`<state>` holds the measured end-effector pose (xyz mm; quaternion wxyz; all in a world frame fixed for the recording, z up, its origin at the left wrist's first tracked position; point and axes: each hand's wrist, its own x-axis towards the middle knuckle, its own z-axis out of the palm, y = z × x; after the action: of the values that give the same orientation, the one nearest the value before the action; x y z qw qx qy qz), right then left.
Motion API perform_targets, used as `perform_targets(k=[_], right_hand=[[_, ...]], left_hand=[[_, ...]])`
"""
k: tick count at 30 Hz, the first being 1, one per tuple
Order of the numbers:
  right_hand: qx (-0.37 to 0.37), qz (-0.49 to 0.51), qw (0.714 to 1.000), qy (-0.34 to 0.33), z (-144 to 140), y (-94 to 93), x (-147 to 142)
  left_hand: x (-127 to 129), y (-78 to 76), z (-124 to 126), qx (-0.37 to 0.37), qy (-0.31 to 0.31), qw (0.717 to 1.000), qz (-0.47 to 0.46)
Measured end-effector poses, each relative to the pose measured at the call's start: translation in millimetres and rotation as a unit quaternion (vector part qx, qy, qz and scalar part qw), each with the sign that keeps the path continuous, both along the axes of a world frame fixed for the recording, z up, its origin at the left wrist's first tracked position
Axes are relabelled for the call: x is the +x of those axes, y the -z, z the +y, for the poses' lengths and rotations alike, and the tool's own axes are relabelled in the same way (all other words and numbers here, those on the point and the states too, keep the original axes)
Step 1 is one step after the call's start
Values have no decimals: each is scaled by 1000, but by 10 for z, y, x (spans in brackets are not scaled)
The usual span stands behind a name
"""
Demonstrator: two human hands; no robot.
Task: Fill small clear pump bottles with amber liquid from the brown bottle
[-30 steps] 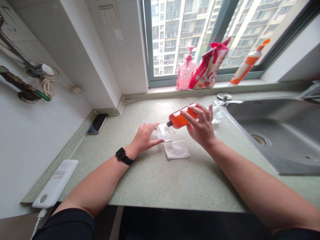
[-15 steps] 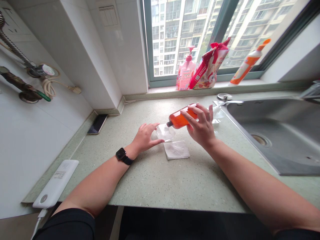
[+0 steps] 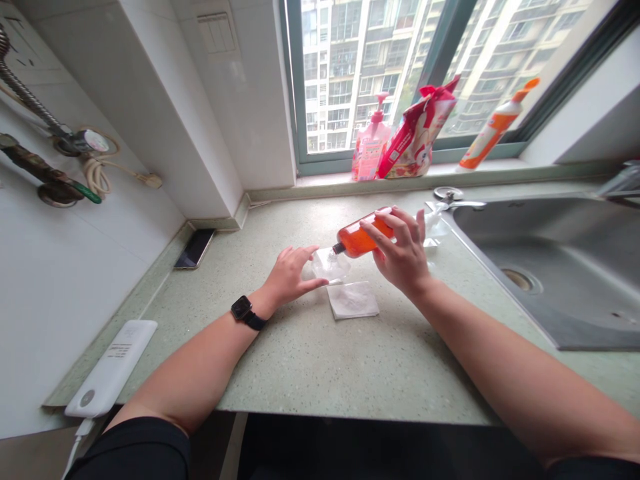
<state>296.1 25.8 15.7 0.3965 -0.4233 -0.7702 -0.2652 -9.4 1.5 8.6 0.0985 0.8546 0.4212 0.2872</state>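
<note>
In my right hand (image 3: 403,250) is an orange-red see-through bottle (image 3: 357,238), tilted with its dark neck low and to the left. The bottle's mouth meets the opening of a clear plastic container (image 3: 330,268) on the counter. My left hand (image 3: 295,273) steadies this container from the left, thumb on the near side and fingers on the far side. Whether liquid is running between the two is too fine to make out. Just in front of the container lies a folded white tissue (image 3: 353,301). Behind my right hand, a clear plastic thing (image 3: 436,227) is partly hidden.
A steel sink (image 3: 540,267) is set in the counter (image 3: 310,367) at right. On the windowsill stand a pink pump bottle (image 3: 371,147), a red-and-white bag (image 3: 415,137) and an orange-and-white bottle (image 3: 493,133). A phone (image 3: 195,249) and a white power bank (image 3: 113,367) lie at left.
Almost nothing differs. Both hands, the tilted bottle and the clear container keep their places, with only a tiny shift of the bottle's neck to the left.
</note>
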Motion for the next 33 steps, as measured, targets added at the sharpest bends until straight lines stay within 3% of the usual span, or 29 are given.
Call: perform_targets(k=[33], right_hand=[[-6,-3,1000,1,-16,0,-9]], left_hand=[[-13,30,19,5,1,1000,2]])
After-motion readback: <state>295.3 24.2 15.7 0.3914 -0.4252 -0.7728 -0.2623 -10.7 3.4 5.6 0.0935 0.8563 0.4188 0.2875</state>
